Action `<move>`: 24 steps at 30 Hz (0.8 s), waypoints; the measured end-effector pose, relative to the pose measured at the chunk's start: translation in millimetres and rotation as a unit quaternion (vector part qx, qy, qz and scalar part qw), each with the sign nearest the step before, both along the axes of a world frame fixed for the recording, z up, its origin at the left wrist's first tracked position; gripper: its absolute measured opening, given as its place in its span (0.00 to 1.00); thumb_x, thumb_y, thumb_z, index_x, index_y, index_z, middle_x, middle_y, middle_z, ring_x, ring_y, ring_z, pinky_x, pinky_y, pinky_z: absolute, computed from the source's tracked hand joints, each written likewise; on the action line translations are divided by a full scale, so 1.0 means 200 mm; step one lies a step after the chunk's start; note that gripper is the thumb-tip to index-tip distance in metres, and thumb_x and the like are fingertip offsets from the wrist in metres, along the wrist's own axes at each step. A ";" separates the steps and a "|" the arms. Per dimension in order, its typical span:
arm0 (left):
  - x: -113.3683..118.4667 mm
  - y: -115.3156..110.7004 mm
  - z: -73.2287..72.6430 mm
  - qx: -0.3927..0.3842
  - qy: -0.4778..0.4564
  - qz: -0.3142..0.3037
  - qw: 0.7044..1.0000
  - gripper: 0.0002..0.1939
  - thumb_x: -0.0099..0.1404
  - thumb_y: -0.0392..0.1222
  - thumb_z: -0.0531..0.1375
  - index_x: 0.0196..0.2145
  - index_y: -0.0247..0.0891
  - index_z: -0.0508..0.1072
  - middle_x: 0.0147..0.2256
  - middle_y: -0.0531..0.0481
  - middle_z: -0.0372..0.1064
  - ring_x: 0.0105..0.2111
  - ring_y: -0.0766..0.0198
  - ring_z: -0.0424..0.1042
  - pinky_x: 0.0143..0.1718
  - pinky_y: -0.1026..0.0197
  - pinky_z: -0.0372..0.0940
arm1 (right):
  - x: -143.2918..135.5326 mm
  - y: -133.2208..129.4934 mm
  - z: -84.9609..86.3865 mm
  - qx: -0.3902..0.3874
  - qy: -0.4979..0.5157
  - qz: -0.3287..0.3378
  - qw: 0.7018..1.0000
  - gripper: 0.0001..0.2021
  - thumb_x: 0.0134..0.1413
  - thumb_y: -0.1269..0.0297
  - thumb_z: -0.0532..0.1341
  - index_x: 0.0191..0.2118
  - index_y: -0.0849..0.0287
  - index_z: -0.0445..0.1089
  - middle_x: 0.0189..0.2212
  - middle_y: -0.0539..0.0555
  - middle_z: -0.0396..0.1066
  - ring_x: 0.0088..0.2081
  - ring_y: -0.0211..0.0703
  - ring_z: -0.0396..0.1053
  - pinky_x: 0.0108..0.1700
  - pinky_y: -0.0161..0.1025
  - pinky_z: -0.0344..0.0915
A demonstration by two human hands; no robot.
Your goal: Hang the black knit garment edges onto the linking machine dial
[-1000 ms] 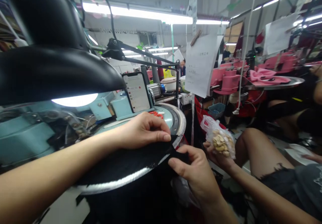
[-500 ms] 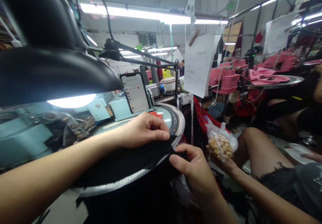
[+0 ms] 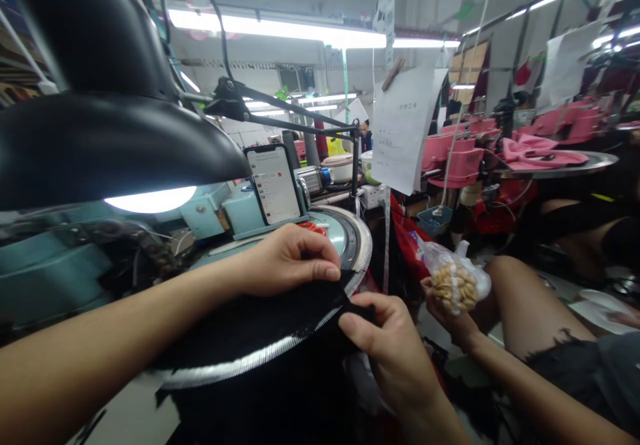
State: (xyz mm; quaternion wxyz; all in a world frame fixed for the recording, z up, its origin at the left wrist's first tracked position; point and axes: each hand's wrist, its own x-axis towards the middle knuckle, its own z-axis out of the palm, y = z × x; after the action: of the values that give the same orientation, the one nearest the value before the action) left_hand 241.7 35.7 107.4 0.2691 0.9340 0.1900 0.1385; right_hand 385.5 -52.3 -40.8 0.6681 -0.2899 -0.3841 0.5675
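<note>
Black fabric [image 3: 260, 318] lies over the round dial of a linking machine, whose toothed metal rim [image 3: 250, 363] shows along the near side. My left hand [image 3: 295, 261] rests on top of the dial, thumb and fingers pinching the fabric's upper edge near the right side. Just below and to the right, my right hand [image 3: 385, 335] grips a fold of the same fabric between thumb and index finger, beside the rim. The rest of the fabric hangs down below the dial.
A black lamp [image 3: 120, 145] hangs low at the left. A phone [image 3: 274, 183] stands behind the dial near red-handled scissors [image 3: 314, 228]. At the right, another person's hand [image 3: 453, 318] holds a bag of peanuts [image 3: 456, 285]. Paper [image 3: 404, 131] hangs above.
The view has shifted slightly, so most things sit a little further right. The other person's bag of peanuts has moved slightly right. Both my hands keep their hold on the fabric.
</note>
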 end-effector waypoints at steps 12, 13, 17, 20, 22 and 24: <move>0.00 0.00 -0.01 -0.030 -0.003 0.017 0.999 0.12 0.65 0.44 0.63 0.29 0.32 0.76 0.25 0.53 0.71 0.26 0.70 0.67 0.30 0.71 0.61 | -0.02 0.01 0.00 0.010 -0.018 -0.031 0.999 0.12 0.41 0.56 0.74 0.29 0.59 0.78 0.24 0.49 0.73 0.25 0.34 0.65 0.28 0.30 0.63; 0.00 0.00 -0.01 -0.027 -0.004 0.017 0.999 0.11 0.65 0.44 0.63 0.29 0.33 0.76 0.25 0.53 0.71 0.26 0.70 0.67 0.30 0.71 0.61 | -0.02 0.01 0.00 0.015 -0.025 -0.032 0.999 0.11 0.42 0.57 0.74 0.30 0.59 0.78 0.25 0.49 0.74 0.26 0.35 0.66 0.28 0.30 0.63; 0.00 0.00 0.00 -0.013 -0.005 0.014 1.000 0.11 0.65 0.44 0.63 0.29 0.33 0.76 0.25 0.53 0.71 0.25 0.70 0.68 0.29 0.71 0.62 | -0.01 0.02 0.01 0.034 -0.027 -0.035 0.998 0.10 0.42 0.60 0.74 0.31 0.58 0.78 0.29 0.50 0.77 0.29 0.37 0.69 0.33 0.32 0.67; -0.02 -0.01 0.03 0.001 0.001 -0.006 1.000 0.09 0.64 0.42 0.64 0.30 0.34 0.78 0.26 0.51 0.75 0.26 0.68 0.72 0.30 0.71 0.64 | 0.00 0.03 0.03 0.044 -0.009 -0.015 0.999 0.09 0.43 0.61 0.74 0.31 0.56 0.78 0.28 0.49 0.77 0.29 0.36 0.70 0.34 0.32 0.67; -0.04 -0.01 0.05 0.018 0.017 -0.033 0.999 0.06 0.64 0.40 0.65 0.33 0.36 0.80 0.27 0.49 0.77 0.28 0.67 0.74 0.32 0.70 0.65 | 0.00 0.04 0.04 0.055 0.011 0.005 0.998 0.08 0.44 0.63 0.74 0.31 0.55 0.78 0.28 0.48 0.77 0.28 0.35 0.69 0.34 0.31 0.67; -0.05 -0.01 0.07 0.031 0.029 -0.062 0.997 0.03 0.63 0.39 0.66 0.34 0.38 0.81 0.28 0.48 0.78 0.28 0.66 0.75 0.33 0.69 0.66 | 0.00 0.05 0.05 0.068 0.027 0.018 0.997 0.07 0.44 0.64 0.75 0.30 0.55 0.78 0.28 0.47 0.77 0.28 0.35 0.70 0.33 0.31 0.67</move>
State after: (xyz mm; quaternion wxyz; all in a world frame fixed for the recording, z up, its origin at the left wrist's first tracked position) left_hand 231.3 33.8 120.5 0.2421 0.9556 0.1352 0.0999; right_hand 386.5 -42.2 -31.8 0.6860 -0.2215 -0.4089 0.5596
